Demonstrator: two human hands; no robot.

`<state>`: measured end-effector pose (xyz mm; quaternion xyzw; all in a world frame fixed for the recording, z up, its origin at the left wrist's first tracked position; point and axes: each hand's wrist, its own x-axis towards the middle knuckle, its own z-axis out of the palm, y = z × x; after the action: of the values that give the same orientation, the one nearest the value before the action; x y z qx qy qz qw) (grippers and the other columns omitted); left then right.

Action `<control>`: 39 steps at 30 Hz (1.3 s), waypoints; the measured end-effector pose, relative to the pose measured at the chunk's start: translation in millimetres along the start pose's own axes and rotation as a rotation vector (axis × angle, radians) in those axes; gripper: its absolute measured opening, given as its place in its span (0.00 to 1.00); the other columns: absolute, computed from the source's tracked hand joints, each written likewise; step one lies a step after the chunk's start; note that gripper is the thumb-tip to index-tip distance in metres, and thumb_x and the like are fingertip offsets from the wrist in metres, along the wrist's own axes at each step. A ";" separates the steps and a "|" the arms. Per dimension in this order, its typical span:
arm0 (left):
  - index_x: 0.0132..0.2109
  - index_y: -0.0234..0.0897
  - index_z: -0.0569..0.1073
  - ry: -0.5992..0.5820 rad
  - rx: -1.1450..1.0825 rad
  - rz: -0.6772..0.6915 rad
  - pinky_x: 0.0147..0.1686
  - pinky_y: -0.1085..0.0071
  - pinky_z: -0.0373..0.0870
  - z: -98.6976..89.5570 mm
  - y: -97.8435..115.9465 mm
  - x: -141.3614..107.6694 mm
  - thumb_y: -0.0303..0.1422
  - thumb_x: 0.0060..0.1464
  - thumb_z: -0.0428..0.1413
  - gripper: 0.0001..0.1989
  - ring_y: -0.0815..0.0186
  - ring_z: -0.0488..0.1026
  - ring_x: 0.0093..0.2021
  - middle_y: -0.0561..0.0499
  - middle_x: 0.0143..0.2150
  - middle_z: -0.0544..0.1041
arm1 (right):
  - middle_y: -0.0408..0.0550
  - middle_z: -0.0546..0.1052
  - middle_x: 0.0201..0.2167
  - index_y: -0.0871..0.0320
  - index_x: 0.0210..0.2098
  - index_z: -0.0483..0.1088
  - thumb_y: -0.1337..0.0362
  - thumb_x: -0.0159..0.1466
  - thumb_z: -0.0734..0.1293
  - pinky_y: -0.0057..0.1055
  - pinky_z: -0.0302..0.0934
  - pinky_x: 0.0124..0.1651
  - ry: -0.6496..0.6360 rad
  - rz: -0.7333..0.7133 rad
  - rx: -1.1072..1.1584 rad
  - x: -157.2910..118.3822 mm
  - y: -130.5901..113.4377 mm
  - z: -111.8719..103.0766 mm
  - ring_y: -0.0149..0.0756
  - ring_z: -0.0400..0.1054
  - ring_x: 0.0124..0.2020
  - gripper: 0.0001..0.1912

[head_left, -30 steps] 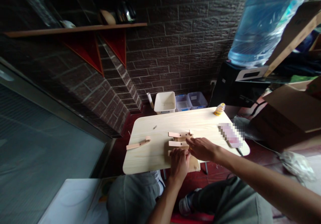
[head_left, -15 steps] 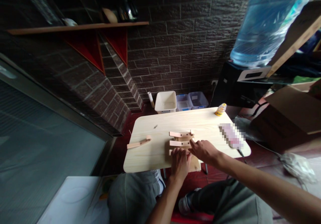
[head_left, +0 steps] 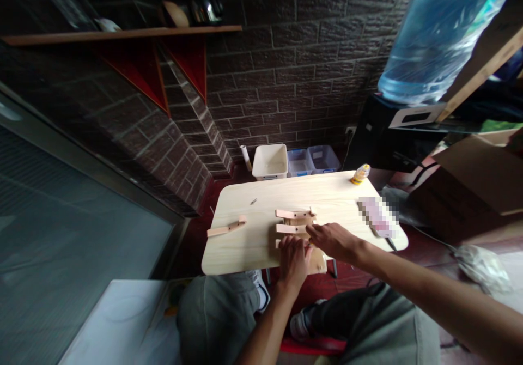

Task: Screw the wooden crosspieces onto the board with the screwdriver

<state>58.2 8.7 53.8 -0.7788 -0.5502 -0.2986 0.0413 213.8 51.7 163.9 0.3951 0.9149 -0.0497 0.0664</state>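
A wooden assembly (head_left: 317,262) lies at the front edge of the pale table (head_left: 245,256), with several light slats (head_left: 289,228) pointing left from it. Dark holes show in the slats. My left hand (head_left: 293,253) is closed over the lowest visible slat. Close beside it, my right hand (head_left: 329,238) is pinched at the right part of the assembly; whatever its fingertips hold is too small to make out. A separate bent wooden piece (head_left: 226,227) rests on the left of the table, and small dark screws (head_left: 254,201) lie farther back.
A small yellow-and-clear bottle (head_left: 360,174) stands at the back right corner. A blurred flat object (head_left: 378,217) lies on the right side. Behind the table are a white bin (head_left: 270,160) and two clear bins (head_left: 322,159). A water dispenser (head_left: 396,136) stands back right.
The view has shifted slightly. My right hand has moved a little left and its fingers have drawn in closer to my left hand. My left hand stays on the assembly.
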 end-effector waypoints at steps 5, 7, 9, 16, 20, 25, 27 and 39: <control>0.40 0.39 0.70 -0.005 0.013 0.018 0.53 0.56 0.65 1.5 -0.1 -1.0 0.34 0.57 0.60 0.06 0.60 0.72 0.43 0.49 0.37 0.74 | 0.58 0.79 0.36 0.64 0.52 0.64 0.60 0.72 0.57 0.31 0.59 0.30 -0.009 0.101 -0.007 0.1 -4.9 -0.2 0.44 0.76 0.35 0.15; 0.39 0.39 0.70 -0.008 0.011 0.020 0.53 0.55 0.64 1.4 1.0 -0.8 0.34 0.58 0.59 0.05 0.60 0.72 0.42 0.49 0.37 0.74 | 0.58 0.79 0.35 0.64 0.52 0.64 0.59 0.72 0.57 0.32 0.59 0.30 -0.025 0.173 -0.015 -1.8 -7.2 -0.7 0.46 0.76 0.35 0.17; 0.38 0.39 0.70 0.003 0.003 0.018 0.53 0.55 0.65 1.3 2.1 -0.6 0.33 0.58 0.59 0.05 0.59 0.72 0.41 0.49 0.37 0.74 | 0.58 0.78 0.34 0.64 0.52 0.64 0.58 0.72 0.57 0.33 0.60 0.30 -0.030 0.234 -0.020 -3.9 -9.3 -1.4 0.46 0.76 0.34 0.17; 0.39 0.39 0.70 0.012 -0.015 0.011 0.51 0.56 0.65 3.8 -0.2 -2.0 0.30 0.57 0.59 0.05 0.59 0.72 0.42 0.49 0.35 0.73 | 0.56 0.77 0.40 0.62 0.53 0.63 0.67 0.69 0.58 0.31 0.61 0.32 0.044 0.077 -0.002 -6.1 -9.2 2.1 0.40 0.74 0.37 0.14; 0.40 0.39 0.70 -0.009 -0.019 0.008 0.50 0.57 0.66 7.3 -5.0 -3.9 0.32 0.56 0.60 0.06 0.59 0.71 0.42 0.49 0.36 0.74 | 0.56 0.76 0.43 0.60 0.51 0.65 0.72 0.69 0.56 0.30 0.61 0.34 0.062 -0.031 0.000 -4.1 -5.7 10.6 0.38 0.73 0.38 0.13; 0.41 0.39 0.71 -0.015 -0.021 0.015 0.54 0.55 0.64 9.7 -7.7 -6.7 0.32 0.57 0.60 0.07 0.58 0.71 0.45 0.48 0.39 0.74 | 0.55 0.77 0.36 0.62 0.53 0.63 0.62 0.72 0.56 0.31 0.61 0.31 0.002 0.065 0.010 -0.8 -6.3 12.0 0.41 0.74 0.34 0.14; 0.41 0.39 0.71 -0.015 -0.010 0.016 0.54 0.55 0.63 9.6 -6.9 -7.2 0.33 0.57 0.59 0.06 0.58 0.71 0.45 0.47 0.40 0.75 | 0.56 0.78 0.36 0.62 0.55 0.62 0.59 0.72 0.56 0.32 0.62 0.32 -0.009 0.112 0.011 0.8 -8.3 11.1 0.42 0.75 0.34 0.17; 0.40 0.40 0.71 -0.026 -0.039 0.010 0.47 0.57 0.65 2.5 -1.7 -3.6 0.31 0.58 0.58 0.03 0.59 0.72 0.42 0.49 0.36 0.74 | 0.61 0.75 0.46 0.65 0.56 0.61 0.67 0.68 0.58 0.34 0.64 0.40 0.035 0.024 0.029 -3.0 -2.8 11.5 0.43 0.73 0.43 0.17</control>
<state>57.0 7.4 49.5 -0.7860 -0.5408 -0.2988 0.0204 214.7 46.0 153.2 0.4077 0.9103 -0.0551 0.0453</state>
